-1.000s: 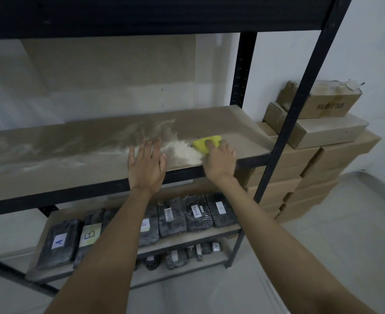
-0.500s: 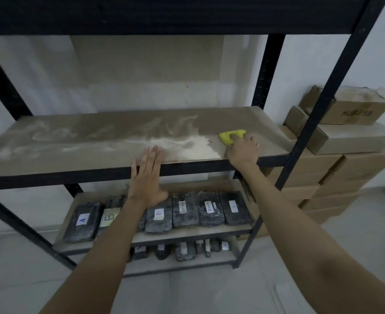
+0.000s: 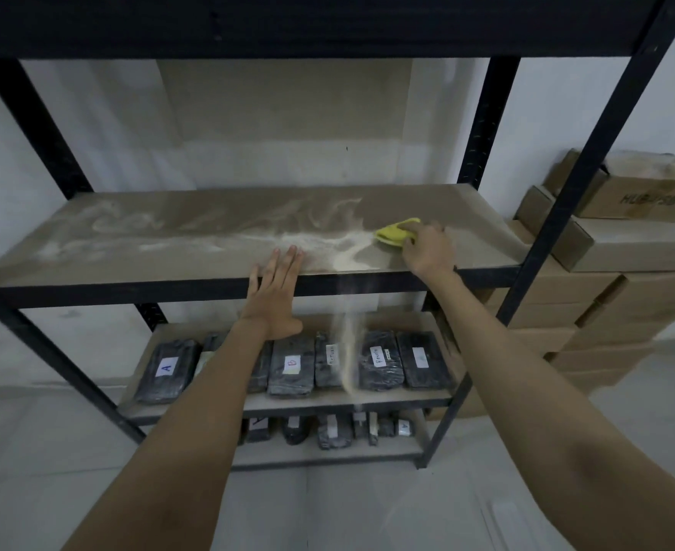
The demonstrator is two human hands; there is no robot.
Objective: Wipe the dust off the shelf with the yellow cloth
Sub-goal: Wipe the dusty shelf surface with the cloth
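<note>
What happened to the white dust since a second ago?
A stream of pale dust now spills off the front edge of the brown shelf board onto the wrapped black packages below. The right hand keeps gripping the yellow cloth. The left hand slid back toward the edge, still flat and open.

A storeroom: a black metal rack [image 3: 483, 125] fills the frame, labelled dark wrapped packs [image 3: 290, 369] line its lower boards, cardboard boxes [image 3: 606, 296] stack at right against bare white walls.
</note>
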